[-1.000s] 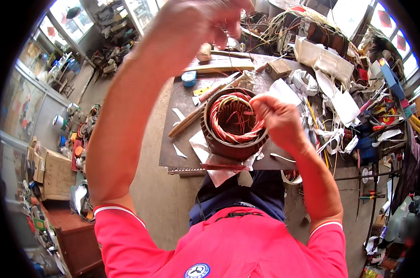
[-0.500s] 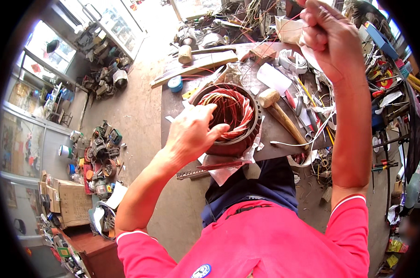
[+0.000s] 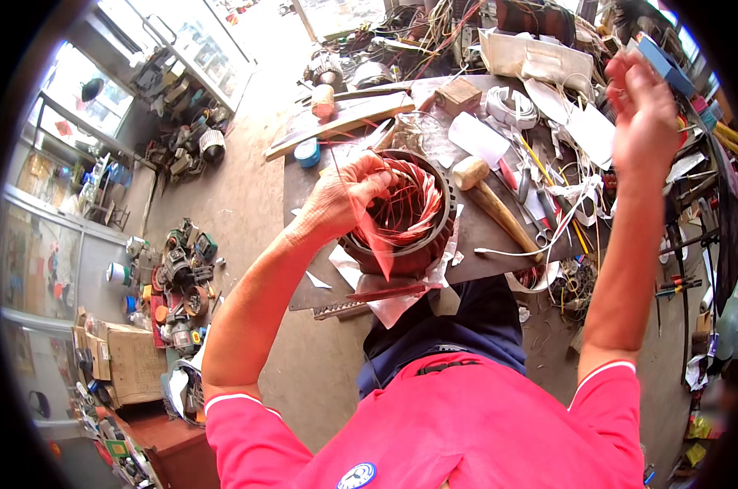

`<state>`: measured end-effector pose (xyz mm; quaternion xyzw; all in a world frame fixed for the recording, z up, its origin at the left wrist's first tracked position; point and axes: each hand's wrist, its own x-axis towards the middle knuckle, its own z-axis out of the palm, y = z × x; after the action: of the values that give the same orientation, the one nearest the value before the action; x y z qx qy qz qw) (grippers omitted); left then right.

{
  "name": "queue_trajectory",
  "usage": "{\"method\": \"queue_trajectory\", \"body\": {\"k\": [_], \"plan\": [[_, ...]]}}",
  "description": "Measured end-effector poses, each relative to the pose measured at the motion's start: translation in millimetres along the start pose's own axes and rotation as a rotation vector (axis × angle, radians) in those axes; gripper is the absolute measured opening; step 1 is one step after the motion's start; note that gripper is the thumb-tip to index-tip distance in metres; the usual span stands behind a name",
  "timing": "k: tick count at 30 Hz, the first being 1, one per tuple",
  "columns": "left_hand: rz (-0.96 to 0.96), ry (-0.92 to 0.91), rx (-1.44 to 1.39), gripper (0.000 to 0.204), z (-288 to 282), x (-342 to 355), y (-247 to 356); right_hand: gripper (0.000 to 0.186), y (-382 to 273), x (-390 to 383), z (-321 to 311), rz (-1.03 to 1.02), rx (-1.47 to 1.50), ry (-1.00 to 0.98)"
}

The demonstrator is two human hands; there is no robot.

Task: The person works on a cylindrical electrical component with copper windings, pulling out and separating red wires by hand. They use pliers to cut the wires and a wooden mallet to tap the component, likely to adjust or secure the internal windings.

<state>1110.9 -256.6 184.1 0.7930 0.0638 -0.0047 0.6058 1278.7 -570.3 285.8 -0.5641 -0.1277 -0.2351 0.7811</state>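
Observation:
A motor stator (image 3: 407, 262) stands upright on the grey worktop (image 3: 476, 235), its round opening facing up. Bundled red copper windings (image 3: 428, 204) ring the inside, and loose thin wires cross the middle. At the stator's far left rim, my left hand (image 3: 336, 196) has thumb and fingers closed on thin red wire. A see-through red streak, blurred like moving wire, drops from that hand across the near rim. My right hand (image 3: 642, 106) is raised at the upper right, away from the stator. Motion blurs its fingers, and I cannot make out anything in them.
Right of the stator lie a wooden-handled mallet (image 3: 499, 208), scissors (image 3: 541, 239), and white cable (image 3: 511, 108). A blue tape roll (image 3: 307, 152), wooden boards (image 3: 344, 124) and a wood block (image 3: 458, 96) sit on the far side. Motor parts (image 3: 177, 269) cover the floor at left.
My right hand has swung to the right and slightly down from above the far worktop. My left hand has shifted a little left, its spread fingers now pinched together on red wire.

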Motion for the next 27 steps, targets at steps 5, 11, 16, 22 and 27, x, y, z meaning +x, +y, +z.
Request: {"method": "queue_trajectory", "body": {"k": [5,11,16,22,27], "plan": [[0.164,0.094,-0.076,0.014,-0.9,-0.4,17.3,0.041,62.5,-103.2,-1.2,0.149,-0.431,-0.897],[0.388,0.261,-0.099,0.014,-14.5,-0.5,67.9,0.067,53.8,-146.8,71.6,0.154,-0.461,-1.185],[0.641,0.588,0.086,0.021,-32.9,-20.6,106.8,0.016,75.4,-140.5,87.1,0.343,-0.434,-1.209],[0.634,0.491,-0.076,0.013,-40.2,-56.4,15.5,0.010,96.1,-141.8,79.5,0.361,-0.235,-1.147],[0.382,0.232,0.675,0.023,-1.2,-39.6,-4.8,0.010,89.8,-139.9,76.7,0.278,-0.302,-1.142]]}}
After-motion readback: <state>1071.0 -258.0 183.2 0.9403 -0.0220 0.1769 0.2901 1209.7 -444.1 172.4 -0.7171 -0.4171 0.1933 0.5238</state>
